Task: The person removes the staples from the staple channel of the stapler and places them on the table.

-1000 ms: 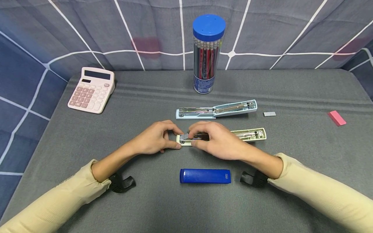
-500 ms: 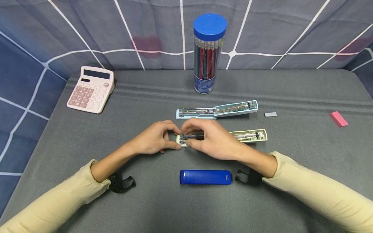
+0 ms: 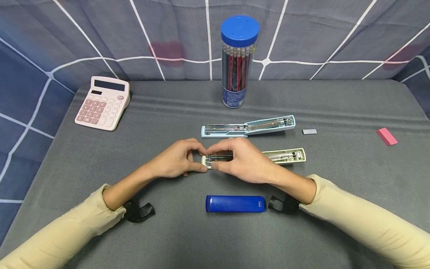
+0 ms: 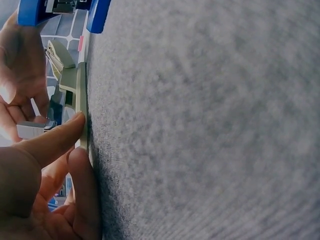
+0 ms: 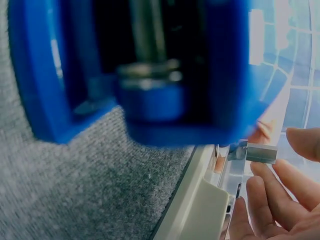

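Observation:
A pale green stapler (image 3: 287, 155) lies folded wide open on the table, its metal magazine (image 3: 223, 157) to the left. My left hand (image 3: 174, 160) pinches its left end; in the left wrist view the thumb (image 4: 65, 134) presses along the base's edge. My right hand (image 3: 245, 160) bends over the magazine, thumb and forefinger on either side. At its fingertips a short grey staple strip (image 5: 261, 153) sticks up from the magazine's end, also visible in the left wrist view (image 4: 31, 130). From the head view the fingers mostly hide it.
Behind lies an opened light blue stapler (image 3: 225, 131), with another staple strip (image 3: 309, 131) to its right. A blue stapler (image 3: 235, 204) lies in front. Around them are a pink eraser (image 3: 387, 136), a pencil tub (image 3: 239, 61) and a pink calculator (image 3: 102, 103).
My right hand has shifted left along the magazine to its end. The staple strip, earlier seen tilted above the rail, is now mostly hidden from the head view. My left hand stays put.

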A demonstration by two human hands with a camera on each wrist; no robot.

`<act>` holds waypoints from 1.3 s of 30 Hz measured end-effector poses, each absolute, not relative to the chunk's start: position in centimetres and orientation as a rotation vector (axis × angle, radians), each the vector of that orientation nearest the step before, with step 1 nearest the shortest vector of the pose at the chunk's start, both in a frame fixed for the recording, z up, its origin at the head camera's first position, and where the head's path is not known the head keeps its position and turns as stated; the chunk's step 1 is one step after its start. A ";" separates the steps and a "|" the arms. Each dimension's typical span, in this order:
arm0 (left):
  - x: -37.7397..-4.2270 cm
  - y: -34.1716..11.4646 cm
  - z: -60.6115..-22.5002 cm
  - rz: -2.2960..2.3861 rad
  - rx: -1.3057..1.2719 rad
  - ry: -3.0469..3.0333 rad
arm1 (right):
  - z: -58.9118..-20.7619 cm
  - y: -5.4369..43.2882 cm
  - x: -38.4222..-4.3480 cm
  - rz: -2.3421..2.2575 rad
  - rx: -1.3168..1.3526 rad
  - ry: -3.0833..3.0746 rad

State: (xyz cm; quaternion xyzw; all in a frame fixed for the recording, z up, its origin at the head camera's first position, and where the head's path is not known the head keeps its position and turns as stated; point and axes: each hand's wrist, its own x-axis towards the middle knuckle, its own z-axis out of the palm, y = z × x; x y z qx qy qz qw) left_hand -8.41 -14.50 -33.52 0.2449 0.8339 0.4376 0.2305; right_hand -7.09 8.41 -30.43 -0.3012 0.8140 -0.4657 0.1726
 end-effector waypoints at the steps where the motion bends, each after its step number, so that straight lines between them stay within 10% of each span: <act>1: -8.4 -14.5 -33.5 1.205 0.674 2.295 | -30.5 8.4 -7.1 -1.327 -0.856 2.303; 39: -8.3 -14.7 -33.5 1.208 0.676 2.295 | -29.2 9.7 -5.6 -1.622 -0.731 2.206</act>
